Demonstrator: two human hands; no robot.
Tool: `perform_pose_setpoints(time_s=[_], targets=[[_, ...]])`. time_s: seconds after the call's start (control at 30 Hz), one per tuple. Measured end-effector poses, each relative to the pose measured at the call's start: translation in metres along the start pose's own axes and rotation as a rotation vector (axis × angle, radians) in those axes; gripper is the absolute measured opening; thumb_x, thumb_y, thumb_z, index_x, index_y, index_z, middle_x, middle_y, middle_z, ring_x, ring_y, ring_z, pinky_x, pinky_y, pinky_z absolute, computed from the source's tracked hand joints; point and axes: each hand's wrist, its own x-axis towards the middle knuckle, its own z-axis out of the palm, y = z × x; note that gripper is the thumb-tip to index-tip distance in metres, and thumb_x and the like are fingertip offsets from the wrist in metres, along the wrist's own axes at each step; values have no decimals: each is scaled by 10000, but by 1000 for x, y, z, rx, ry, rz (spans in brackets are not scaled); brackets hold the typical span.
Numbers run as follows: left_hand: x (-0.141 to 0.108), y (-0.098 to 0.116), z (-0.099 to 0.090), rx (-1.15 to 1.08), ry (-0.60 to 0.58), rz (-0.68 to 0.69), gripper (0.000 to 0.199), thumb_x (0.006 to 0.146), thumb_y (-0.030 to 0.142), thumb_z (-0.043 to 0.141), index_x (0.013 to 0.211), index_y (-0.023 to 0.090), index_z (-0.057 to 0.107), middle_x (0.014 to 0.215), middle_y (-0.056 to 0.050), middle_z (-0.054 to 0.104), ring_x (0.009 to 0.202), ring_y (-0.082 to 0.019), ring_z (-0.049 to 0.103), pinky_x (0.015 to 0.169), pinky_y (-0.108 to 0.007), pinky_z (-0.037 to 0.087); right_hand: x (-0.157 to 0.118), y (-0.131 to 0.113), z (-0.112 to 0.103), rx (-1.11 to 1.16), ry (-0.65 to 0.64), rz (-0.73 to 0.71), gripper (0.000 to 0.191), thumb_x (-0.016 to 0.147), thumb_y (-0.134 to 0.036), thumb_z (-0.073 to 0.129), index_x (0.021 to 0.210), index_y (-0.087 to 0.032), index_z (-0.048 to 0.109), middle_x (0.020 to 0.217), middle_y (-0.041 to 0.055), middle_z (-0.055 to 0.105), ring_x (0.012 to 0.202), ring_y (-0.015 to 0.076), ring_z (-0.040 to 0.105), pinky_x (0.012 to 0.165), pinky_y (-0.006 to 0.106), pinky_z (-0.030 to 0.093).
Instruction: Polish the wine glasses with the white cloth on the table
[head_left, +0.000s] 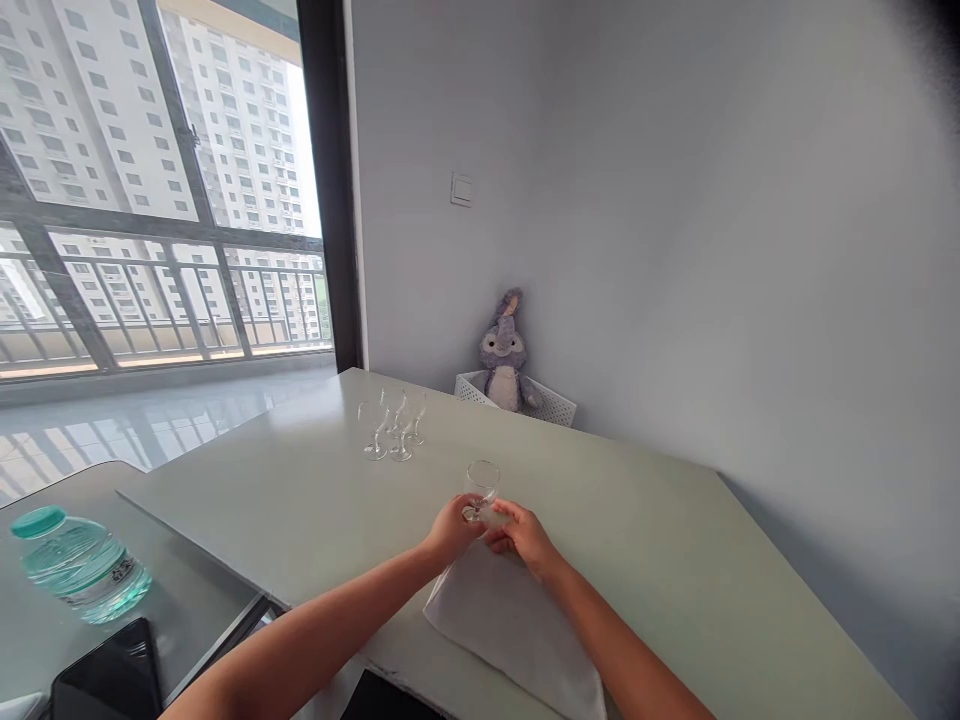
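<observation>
While the left hand grips the lower part of a small clear stemmed glass, I see its rim facing up, just above the near-middle part of the pale worktop. My right hand sits right beside it, fingers closed on the upper end of a white cloth, which spreads from there toward the near edge; whether those fingertips also touch the glass, I can't tell. Farther off and to the left, I have a cluster of similar glasses standing upright close together. Beyond the far edge, a purple plush rabbit sits in a white perforated bin against the grey wall. Near on my left, a water bottle with a teal cap and a black phone rest on a separate grey surface, while a large window fills the far left.
</observation>
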Motion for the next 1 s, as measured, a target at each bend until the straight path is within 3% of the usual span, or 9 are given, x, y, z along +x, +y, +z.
perform_pose_setpoints(time_s=[0.1, 0.23, 0.43, 0.53, 0.63, 0.77, 1.0], targets=[[6, -3, -3, 6, -2, 5, 237, 657, 176, 530, 867, 149, 634, 686, -3, 594, 550, -94, 476, 509, -193, 338, -9, 0, -14, 17, 33, 13, 387, 628, -87, 514, 1006, -159, 552, 1121, 91, 531, 577, 118, 605, 519, 268, 503], [13, -10, -20, 25, 46, 7, 152, 656, 202, 538, 760, 160, 641, 645, 2, 600, 562, -110, 506, 520, -200, 349, -25, 5, -41, 12, 36, 8, 327, 651, -109, 533, 973, -160, 561, 969, 60, 566, 587, 126, 596, 517, 268, 494], [25, -37, -89, 66, 276, -61, 188, 642, 235, 558, 802, 182, 642, 799, -26, 653, 707, -166, 581, 627, -236, 408, -48, 14, -79, 107, 6, -14, 203, 729, -206, 578, 925, -152, 592, 886, 53, 599, 645, 128, 578, 571, 256, 488], [31, -49, -127, 84, 425, -109, 216, 629, 251, 579, 822, 182, 645, 1018, -70, 627, 853, -215, 587, 714, -279, 423, -52, 14, -84, 171, 4, -35, 200, 749, -246, 597, 930, -161, 600, 890, 49, 605, 670, 131, 570, 598, 260, 487], [35, -55, -152, 77, 488, -118, 123, 612, 219, 587, 712, 183, 649, 1195, -80, 544, 1036, -255, 532, 803, -311, 413, -52, 14, -83, 189, -4, -37, 202, 747, -258, 616, 927, -166, 607, 873, 44, 609, 661, 132, 561, 591, 263, 484], [41, -58, -166, 47, 472, -103, 66, 599, 195, 602, 644, 202, 649, 1203, -62, 548, 1164, -262, 445, 863, -326, 395, -50, 16, -83, 207, -8, -52, 203, 741, -264, 631, 920, -170, 615, 853, 38, 611, 655, 131, 555, 582, 260, 481], [51, -58, -171, 14, 404, -117, 65, 564, 213, 641, 624, 188, 646, 1307, -64, 461, 1151, -264, 457, 886, -331, 385, -53, 16, -83, 229, -6, -55, 208, 728, -269, 643, 905, -163, 619, 828, 39, 611, 639, 128, 552, 569, 253, 476]])
